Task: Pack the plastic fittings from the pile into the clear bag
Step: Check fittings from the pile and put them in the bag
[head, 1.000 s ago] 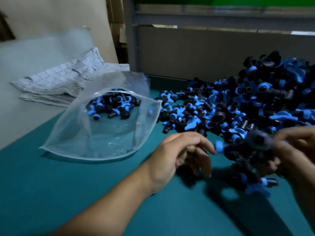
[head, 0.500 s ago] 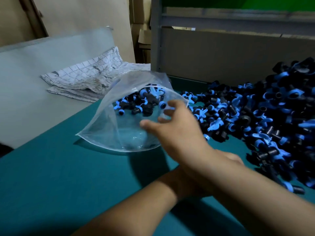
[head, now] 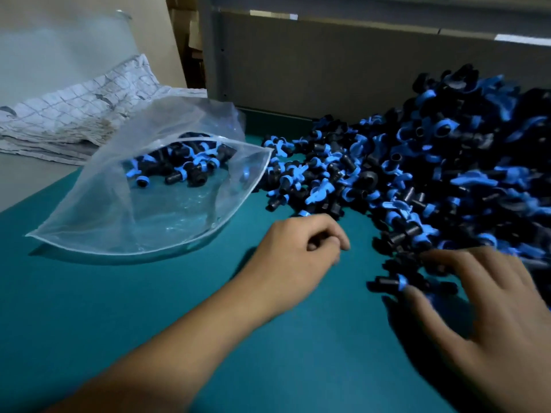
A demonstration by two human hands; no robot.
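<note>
Watch the edge of the pile (head: 432, 180) by your right hand (head: 489, 308). Your fingers are spread wide over the loose fittings, and if you rake too fast, some may roll off toward you or slip out before you get a good hold. Your hand is a bit blurry, so I cannot tell if it has one pinched yet; it looks open, palm down, with the fingertips touching the closest pieces.

The clear bag (head: 143, 204) lies well to the left of your left hand (head: 301, 251). Its mouth sags and nothing holds it open. If you toss pieces from far away, they may hit the soft rim and bounce onto the green table (head: 119, 308). A small bunch of fittings already sits deep inside the bag.

Your left hand rests on the table between the bag and the pile. Its fingers are curled in loosely, like a soft fist. I see nothing in it, though something small could hide inside.
</note>
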